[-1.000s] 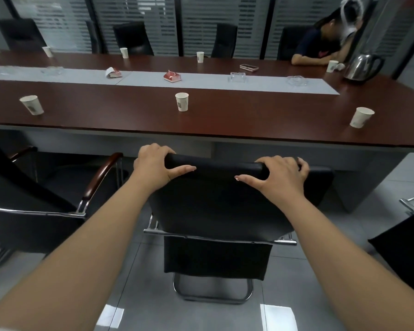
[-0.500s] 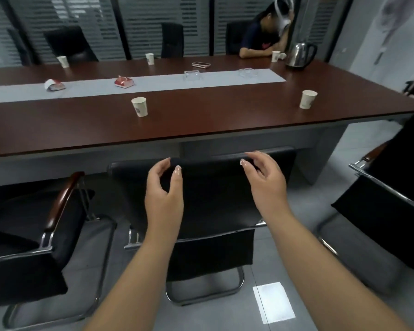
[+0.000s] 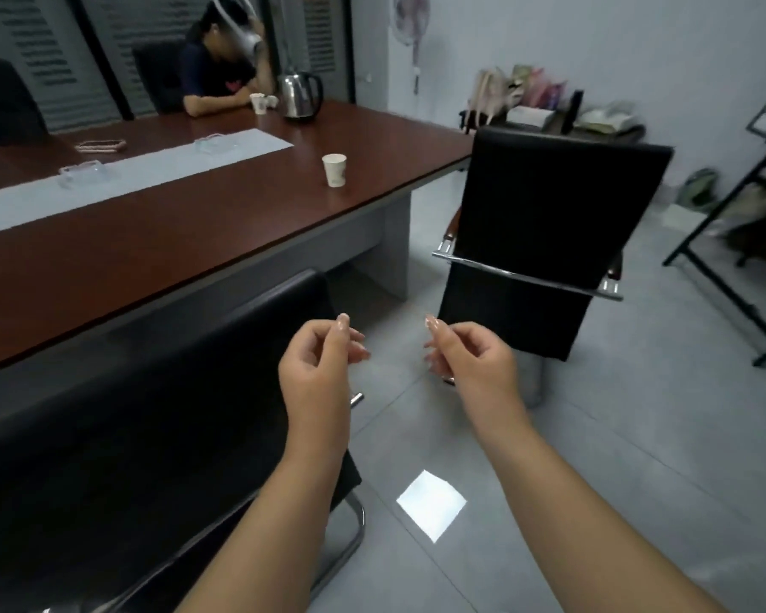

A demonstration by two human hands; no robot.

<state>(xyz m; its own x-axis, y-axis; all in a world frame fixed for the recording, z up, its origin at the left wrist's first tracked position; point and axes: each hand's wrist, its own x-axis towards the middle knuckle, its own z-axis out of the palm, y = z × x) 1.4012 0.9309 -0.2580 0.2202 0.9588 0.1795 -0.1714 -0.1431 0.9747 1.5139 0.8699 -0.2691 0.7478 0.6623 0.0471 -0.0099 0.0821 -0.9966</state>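
Far ahead of the left hand [image 3: 317, 360], a white paper cup [image 3: 334, 170] stands upright on the table [image 3: 151, 241]; what is inside it cannot be seen. Further behind the cup stands a shiny steel kettle [image 3: 297, 95] with a black handle. The table top is smooth red-brown wood with a pale grey strip along its middle.

The two chairs are of black, smooth, leather-like material (the backrests are flat and rectangular) on bright chrome tube frames. The near chair [image 3: 173, 391] is just beside and below the left hand and forearm, close to the table edge. The other chair [image 3: 553, 201] stands ahead of the right hand [image 3: 469, 356], well apart, with its back towards the camera.

Both hands hang in the air above the grey tiled floor [image 3: 615, 435], near each other, palms facing inward. The fingers are loosely curled and hold nothing.
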